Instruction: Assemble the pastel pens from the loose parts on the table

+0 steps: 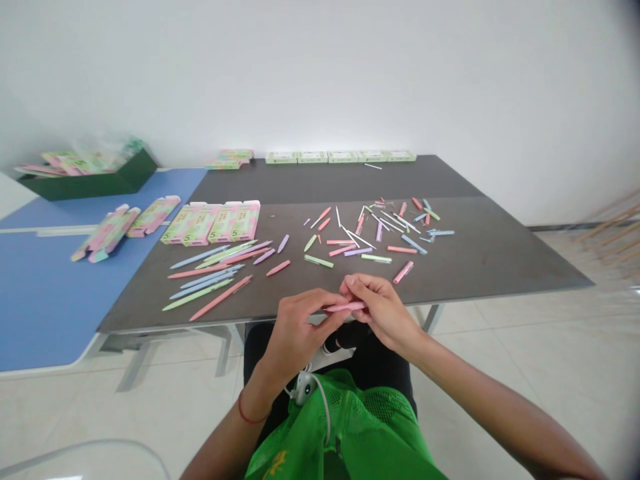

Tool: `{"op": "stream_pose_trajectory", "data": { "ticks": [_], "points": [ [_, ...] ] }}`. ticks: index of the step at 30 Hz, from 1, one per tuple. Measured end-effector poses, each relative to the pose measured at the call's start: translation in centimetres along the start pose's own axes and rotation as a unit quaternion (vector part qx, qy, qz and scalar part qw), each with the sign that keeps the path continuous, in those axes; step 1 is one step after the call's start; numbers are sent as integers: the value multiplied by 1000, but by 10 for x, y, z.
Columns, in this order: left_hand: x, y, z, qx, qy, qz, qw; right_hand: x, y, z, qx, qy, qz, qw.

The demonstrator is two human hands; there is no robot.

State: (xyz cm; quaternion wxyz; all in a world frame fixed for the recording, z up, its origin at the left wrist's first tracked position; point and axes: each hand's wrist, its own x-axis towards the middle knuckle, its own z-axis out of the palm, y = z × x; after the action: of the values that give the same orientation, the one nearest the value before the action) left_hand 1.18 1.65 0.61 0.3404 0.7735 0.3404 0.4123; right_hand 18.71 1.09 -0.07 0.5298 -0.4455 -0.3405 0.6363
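Just over the table's front edge, my left hand [311, 321] and my right hand [377, 308] pinch a pink pen barrel [346, 307] from its two ends. My fingers cover part of it. On the table beyond lie loose pen parts: a green barrel piece [319, 262], a pink barrel piece [401, 250], a pink piece with a clip [403, 272], a blue piece [414, 245] and thin white refills [393, 223]. Left of my hands, several whole pens in pastel colours, among them a red pen [220, 299], lie in a loose group.
Flat pastel boxes [213, 223] lie on the dark table [475, 260] at the left, with more flattened boxes [107, 233] on the blue table [45, 293]. A dark green bin [95, 185] stands farther back. White-green boxes [343, 157] line the rear edge by the wall.
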Motion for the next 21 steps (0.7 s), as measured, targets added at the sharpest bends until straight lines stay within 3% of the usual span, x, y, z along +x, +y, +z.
{"op": "stream_pose_trajectory", "data": {
  "ticks": [12, 21],
  "points": [
    [-1, -6, -4, -5, 22, -28, 999, 4, 4, -5, 7, 4, -11, 1000],
    [1, -7, -8, 5, -28, -44, 999, 5, 9, -14, -11, 16, 0, 1000]
  ]
}}
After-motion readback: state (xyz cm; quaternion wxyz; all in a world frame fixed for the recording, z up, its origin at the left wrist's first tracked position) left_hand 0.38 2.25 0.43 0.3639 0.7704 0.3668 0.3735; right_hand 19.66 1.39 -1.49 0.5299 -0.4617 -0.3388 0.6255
